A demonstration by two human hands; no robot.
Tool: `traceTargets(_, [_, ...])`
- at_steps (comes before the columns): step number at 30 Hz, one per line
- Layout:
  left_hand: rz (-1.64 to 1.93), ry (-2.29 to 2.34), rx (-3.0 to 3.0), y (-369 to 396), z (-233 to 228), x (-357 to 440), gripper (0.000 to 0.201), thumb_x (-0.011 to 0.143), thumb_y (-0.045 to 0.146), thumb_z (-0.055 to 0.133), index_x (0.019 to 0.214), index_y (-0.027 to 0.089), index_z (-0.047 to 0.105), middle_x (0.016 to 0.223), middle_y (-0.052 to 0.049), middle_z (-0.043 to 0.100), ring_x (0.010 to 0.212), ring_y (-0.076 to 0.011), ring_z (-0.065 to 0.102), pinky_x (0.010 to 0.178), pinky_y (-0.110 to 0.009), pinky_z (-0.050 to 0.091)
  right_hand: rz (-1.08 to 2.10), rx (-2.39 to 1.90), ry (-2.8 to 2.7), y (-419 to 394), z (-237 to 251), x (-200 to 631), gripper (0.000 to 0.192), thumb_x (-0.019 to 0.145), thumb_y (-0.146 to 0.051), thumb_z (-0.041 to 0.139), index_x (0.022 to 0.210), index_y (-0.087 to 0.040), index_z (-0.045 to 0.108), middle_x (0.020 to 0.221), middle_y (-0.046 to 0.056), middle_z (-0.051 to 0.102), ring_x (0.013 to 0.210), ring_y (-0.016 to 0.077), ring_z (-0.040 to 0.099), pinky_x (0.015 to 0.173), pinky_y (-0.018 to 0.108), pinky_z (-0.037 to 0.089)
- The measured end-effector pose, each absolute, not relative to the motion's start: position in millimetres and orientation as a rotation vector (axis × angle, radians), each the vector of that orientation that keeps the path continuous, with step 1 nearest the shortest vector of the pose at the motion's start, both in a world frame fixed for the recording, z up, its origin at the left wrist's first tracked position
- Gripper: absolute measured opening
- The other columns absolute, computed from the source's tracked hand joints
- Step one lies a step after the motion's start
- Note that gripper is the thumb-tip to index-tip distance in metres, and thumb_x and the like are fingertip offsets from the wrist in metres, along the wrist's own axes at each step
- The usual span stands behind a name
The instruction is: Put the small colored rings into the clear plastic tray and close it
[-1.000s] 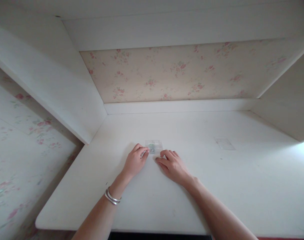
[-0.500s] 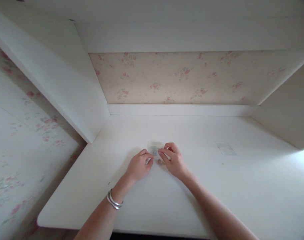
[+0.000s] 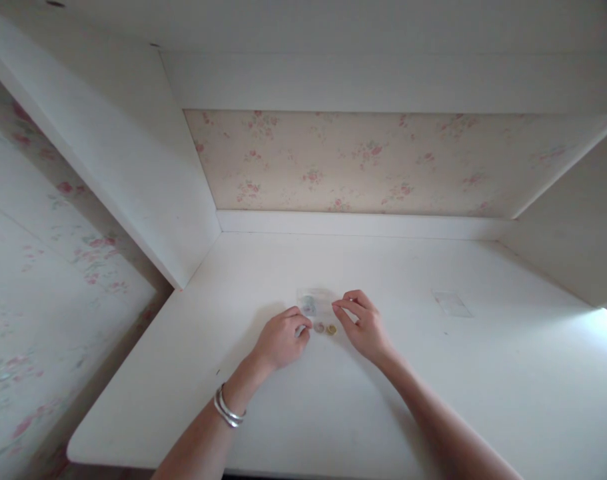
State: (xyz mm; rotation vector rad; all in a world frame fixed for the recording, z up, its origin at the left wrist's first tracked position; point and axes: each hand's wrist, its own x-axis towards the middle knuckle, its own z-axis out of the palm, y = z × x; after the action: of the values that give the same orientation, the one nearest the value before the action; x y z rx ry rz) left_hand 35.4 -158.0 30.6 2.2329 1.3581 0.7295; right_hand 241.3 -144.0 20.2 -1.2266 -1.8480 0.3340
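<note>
A small clear plastic bag (image 3: 323,297) lies on the white desk, with something bluish and hard to make out at its left side. Just in front of it are two small ring-like pieces, a silvery one (image 3: 319,328) and a gold one (image 3: 332,329). My left hand (image 3: 283,337), a silver bangle on its wrist, has thumb and index finger pinched beside the silvery ring; what they grip is not visible. At the bag's right edge, the thumb and fingers of my right hand (image 3: 366,328) are pinched together, and whatever is between their tips is too small to tell.
Another flat clear plastic piece (image 3: 453,304) lies to the right on the white desk (image 3: 293,427). A side panel (image 3: 133,147) rises at the left, an overhead board (image 3: 373,80) crosses above, and floral wallpaper (image 3: 343,160) covers the back.
My right hand has moved right, away from my left hand, with its fingers still pinched. More of the bag and the gold ring now shows. The left hand has barely moved.
</note>
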Motion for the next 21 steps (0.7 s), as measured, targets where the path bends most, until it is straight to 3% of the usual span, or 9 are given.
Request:
traceTargets(7, [0.689, 1.308, 2.327, -164.2, 28.6, 43.5, 0.018, 0.083, 0.024, 0.053, 0.094, 0.024, 0.067, 0.087, -0.002, 0.061, 0.066, -0.0119, 0.057, 0.067, -0.024, 0.047, 0.468, -1.225, -1.887, -161.0, 1.8, 244.5, 0.019, 0.087, -0.031, 0.051, 0.089, -0.023, 0.068, 0.089, 0.006, 0.053, 0.080, 0.0166, 0.055, 0.060, 0.026, 0.048])
traceTargets(13, [0.660, 1.365, 2.407, -165.2, 18.6, 51.1, 0.020, 0.085, 0.032, 0.053, 0.099, 0.026, 0.065, 0.094, -0.002, 0.062, 0.078, -0.0147, 0.061, 0.074, -0.026, 0.049, 0.442, -1.208, -1.888, -157.9, 0.5, 244.5, 0.020, 0.088, -0.028, 0.049, 0.086, -0.022, 0.068, 0.086, 0.005, 0.054, 0.076, 0.0145, 0.055, 0.068, 0.028, 0.048])
traceTargets(21, [0.640, 1.360, 2.405, -163.4, 19.5, 54.4, 0.020, 0.087, 0.027, 0.049, 0.094, 0.026, 0.068, 0.086, -0.001, 0.062, 0.070, -0.0122, 0.059, 0.064, -0.022, 0.047, 0.405, -1.177, -1.932, -161.1, -0.2, 245.5, 0.021, 0.089, -0.028, 0.046, 0.087, -0.023, 0.067, 0.085, 0.004, 0.055, 0.071, 0.0128, 0.054, 0.065, 0.026, 0.046])
